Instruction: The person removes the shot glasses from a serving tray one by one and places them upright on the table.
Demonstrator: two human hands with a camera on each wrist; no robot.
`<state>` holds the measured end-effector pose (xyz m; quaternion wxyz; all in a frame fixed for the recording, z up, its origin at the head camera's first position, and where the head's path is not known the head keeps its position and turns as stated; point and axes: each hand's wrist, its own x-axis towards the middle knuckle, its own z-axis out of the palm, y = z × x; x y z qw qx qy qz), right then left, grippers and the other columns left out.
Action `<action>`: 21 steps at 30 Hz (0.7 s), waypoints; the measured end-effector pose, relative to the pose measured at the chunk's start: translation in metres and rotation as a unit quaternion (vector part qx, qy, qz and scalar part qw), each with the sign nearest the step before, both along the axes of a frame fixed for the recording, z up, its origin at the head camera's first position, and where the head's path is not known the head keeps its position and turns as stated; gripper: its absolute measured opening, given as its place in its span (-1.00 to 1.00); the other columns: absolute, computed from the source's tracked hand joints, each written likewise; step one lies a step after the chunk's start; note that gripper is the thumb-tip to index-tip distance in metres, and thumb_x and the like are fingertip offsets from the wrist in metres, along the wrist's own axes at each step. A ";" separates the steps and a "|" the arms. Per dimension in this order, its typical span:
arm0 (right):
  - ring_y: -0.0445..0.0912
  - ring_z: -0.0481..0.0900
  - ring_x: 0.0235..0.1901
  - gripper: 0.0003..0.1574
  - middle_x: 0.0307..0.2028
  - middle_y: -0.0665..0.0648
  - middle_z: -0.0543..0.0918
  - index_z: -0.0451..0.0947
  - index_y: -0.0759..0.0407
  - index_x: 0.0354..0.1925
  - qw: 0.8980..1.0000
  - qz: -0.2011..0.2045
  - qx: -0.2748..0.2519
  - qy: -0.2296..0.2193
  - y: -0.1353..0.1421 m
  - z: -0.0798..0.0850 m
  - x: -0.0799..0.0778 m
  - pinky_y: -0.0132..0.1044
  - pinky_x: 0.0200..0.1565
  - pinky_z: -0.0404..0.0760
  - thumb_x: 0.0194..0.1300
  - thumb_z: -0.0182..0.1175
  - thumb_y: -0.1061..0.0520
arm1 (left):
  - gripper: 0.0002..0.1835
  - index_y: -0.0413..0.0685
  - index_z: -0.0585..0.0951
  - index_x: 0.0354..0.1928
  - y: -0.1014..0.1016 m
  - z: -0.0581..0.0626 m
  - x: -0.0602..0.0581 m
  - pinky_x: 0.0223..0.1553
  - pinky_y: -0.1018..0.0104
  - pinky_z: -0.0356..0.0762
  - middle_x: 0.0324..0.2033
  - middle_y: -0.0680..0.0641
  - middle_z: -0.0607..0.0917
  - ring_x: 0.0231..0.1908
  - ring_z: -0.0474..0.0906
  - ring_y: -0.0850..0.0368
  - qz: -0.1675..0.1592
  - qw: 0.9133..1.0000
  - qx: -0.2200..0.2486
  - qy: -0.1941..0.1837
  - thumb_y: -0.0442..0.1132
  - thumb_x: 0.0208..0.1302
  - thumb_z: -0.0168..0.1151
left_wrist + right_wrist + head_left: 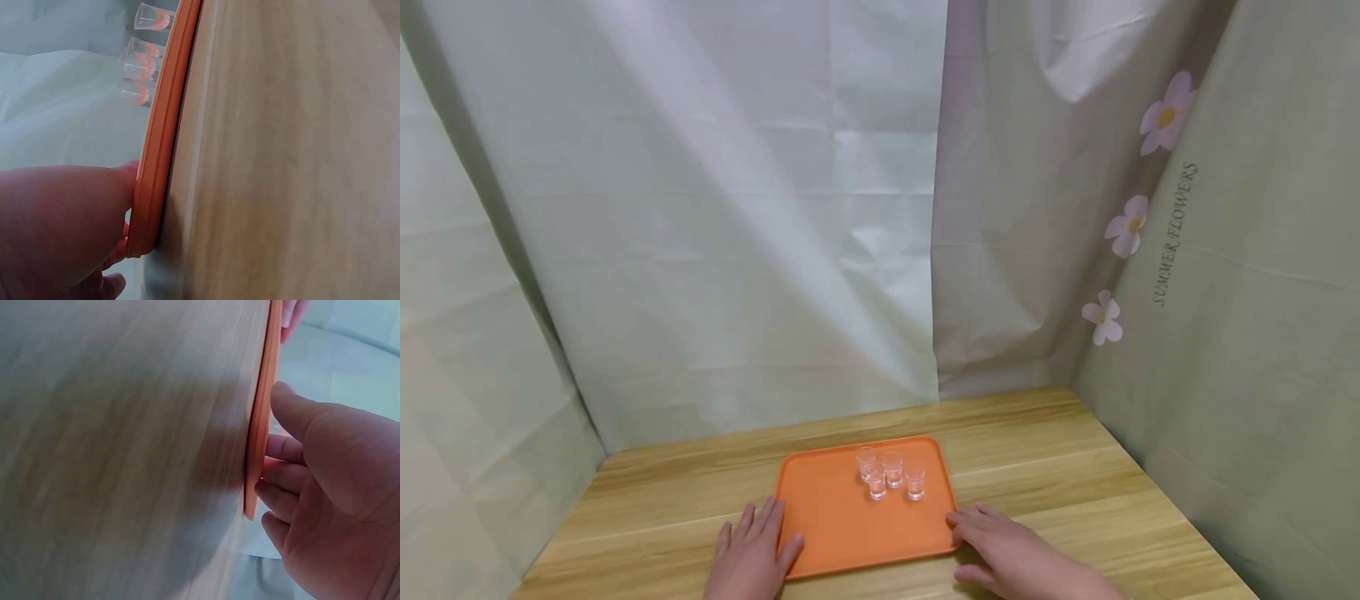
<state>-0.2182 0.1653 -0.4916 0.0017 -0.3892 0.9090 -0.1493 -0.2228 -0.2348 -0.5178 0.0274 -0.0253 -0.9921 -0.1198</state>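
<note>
An orange rectangular tray [842,533] lies on the wooden table, and several small clear glasses [915,482] stand upright toward its far right part. At the tray's near left corner is my left hand [751,554], its fingers extended along the left edge and its thumb reaching over the rim. My right hand [1011,550] is at the near right corner, fingertips right at the edge and thumb apart from the fingers. Seen from the right wrist, the right-hand fingers [284,475] are only slightly bent beside the tray wall [265,394].
Wood-grain tabletop [647,508] surrounds the tray. Pale curtains [737,250] hang behind the table and along both sides; the right one carries printed flowers [1126,227] and lettering.
</note>
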 end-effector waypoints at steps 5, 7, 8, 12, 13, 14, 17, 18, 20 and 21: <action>0.11 0.39 0.36 -0.56 0.36 0.08 0.47 0.53 -0.17 0.05 1.000 -0.002 -0.009 0.001 0.003 -0.002 -0.001 0.14 0.30 0.40 0.46 0.02 -0.36 | -0.19 -0.20 0.39 0.44 0.000 -0.002 0.000 0.32 -0.53 -0.09 0.41 -0.29 0.38 0.40 0.16 -0.45 -0.003 1.000 0.003 0.013 0.29 0.41 0.09; 0.07 0.42 0.34 -0.48 0.30 0.01 0.53 0.54 -0.13 0.14 1.000 -0.003 -0.017 -0.001 0.004 -0.003 -0.002 0.13 0.28 0.44 0.46 0.01 -0.36 | -0.19 -0.20 0.39 0.44 -0.001 -0.004 0.000 0.32 -0.53 -0.09 0.40 -0.29 0.38 0.40 0.15 -0.45 -0.004 1.000 0.010 0.015 0.28 0.41 0.10; 0.05 0.44 0.32 -0.45 0.28 -0.01 0.54 0.54 -0.10 0.17 1.000 -0.004 -0.022 0.002 0.005 -0.003 -0.003 0.13 0.28 0.44 0.47 0.01 -0.36 | -0.19 -0.20 0.39 0.44 -0.001 -0.005 -0.001 0.31 -0.53 -0.09 0.40 -0.29 0.39 0.41 0.15 -0.45 -0.004 1.000 0.014 0.015 0.28 0.41 0.10; -0.01 0.47 0.29 -0.31 0.24 -0.02 0.57 0.49 0.05 0.32 0.999 -0.020 -0.040 0.019 0.005 -0.002 -0.008 0.16 0.30 0.39 0.47 0.05 -0.32 | -0.17 -0.20 0.37 0.46 -0.003 -0.008 -0.002 0.32 -0.54 -0.13 0.40 -0.29 0.39 0.41 0.13 -0.45 0.002 0.999 0.034 0.012 0.29 0.41 0.09; 0.01 0.46 0.31 -0.31 0.28 0.03 0.54 0.49 0.06 0.33 0.998 -0.030 -0.045 0.026 0.004 -0.001 -0.009 0.18 0.33 0.35 0.47 0.07 -0.31 | -0.17 -0.21 0.36 0.46 -0.003 -0.009 -0.003 0.32 -0.54 -0.14 0.40 -0.30 0.38 0.41 0.12 -0.45 0.004 0.999 0.038 0.013 0.29 0.42 0.09; 0.02 0.45 0.32 -0.31 0.30 0.05 0.53 0.48 0.08 0.34 0.997 -0.038 -0.053 0.034 0.004 -0.001 -0.012 0.18 0.35 0.32 0.46 0.11 -0.28 | -0.17 -0.22 0.35 0.47 -0.004 -0.009 -0.003 0.32 -0.54 -0.15 0.41 -0.31 0.37 0.42 0.11 -0.46 0.006 0.999 0.042 0.013 0.28 0.42 0.09; 0.04 0.41 0.35 -0.30 0.33 0.02 0.50 0.43 0.04 0.39 0.993 -0.073 -0.079 0.046 0.002 0.000 -0.019 0.16 0.39 0.27 0.44 0.17 -0.24 | -0.17 -0.26 0.30 0.48 -0.006 -0.008 -0.002 0.33 -0.52 -0.17 0.42 -0.34 0.34 0.43 0.09 -0.45 0.013 0.999 0.051 0.012 0.23 0.44 0.10; 0.05 0.41 0.35 -0.29 0.34 0.02 0.49 0.42 0.03 0.40 0.991 -0.084 -0.093 0.047 0.002 0.000 -0.021 0.15 0.39 0.27 0.43 0.19 -0.23 | -0.18 -0.28 0.29 0.48 -0.006 -0.008 -0.002 0.34 -0.52 -0.17 0.42 -0.35 0.33 0.43 0.09 -0.45 0.015 0.999 0.050 0.010 0.21 0.45 0.10; 0.06 0.40 0.35 -0.28 0.33 0.01 0.50 0.40 0.01 0.41 0.987 -0.103 -0.115 0.050 0.000 0.000 -0.027 0.14 0.38 0.28 0.42 0.19 -0.24 | -0.20 -0.30 0.27 0.48 -0.007 -0.008 -0.002 0.34 -0.52 -0.17 0.43 -0.36 0.31 0.43 0.08 -0.45 0.018 0.999 0.049 0.008 0.16 0.47 0.11; 0.07 0.40 0.35 -0.27 0.33 0.00 0.50 0.39 -0.01 0.42 0.984 -0.114 -0.125 0.047 -0.001 0.000 -0.029 0.14 0.38 0.28 0.43 0.19 -0.25 | -0.21 -0.32 0.28 0.48 -0.007 -0.008 -0.002 0.34 -0.52 -0.16 0.42 -0.37 0.31 0.43 0.09 -0.45 0.018 0.999 0.047 0.010 0.13 0.47 0.12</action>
